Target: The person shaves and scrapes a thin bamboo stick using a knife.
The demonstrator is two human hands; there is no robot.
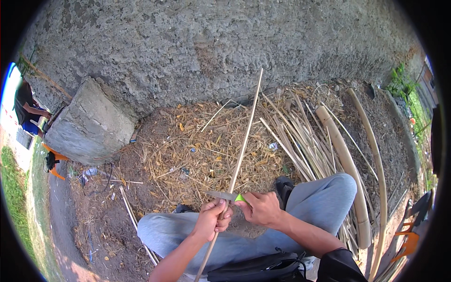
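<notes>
1. My left hand (213, 221) is closed around a long pale strip (246, 136), which slants from the near side toward the far wall (225, 51).
2. My right hand (261, 207) is curled round a green-handled knife (239, 198), its blade (220, 194) across the strip just beyond my left hand.
3. To my right, a pile of strips (300, 138) lies beside a thick bamboo pole (346, 169).

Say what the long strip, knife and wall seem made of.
Strip: probably bamboo or similar cane, matte, given its pale tan, slender length. Knife: blade likely metal, dull grey; handle perhaps plastic, given its bright green. Wall: apparently concrete or plaster, unfinished, given its grey, pitted surface.
</notes>
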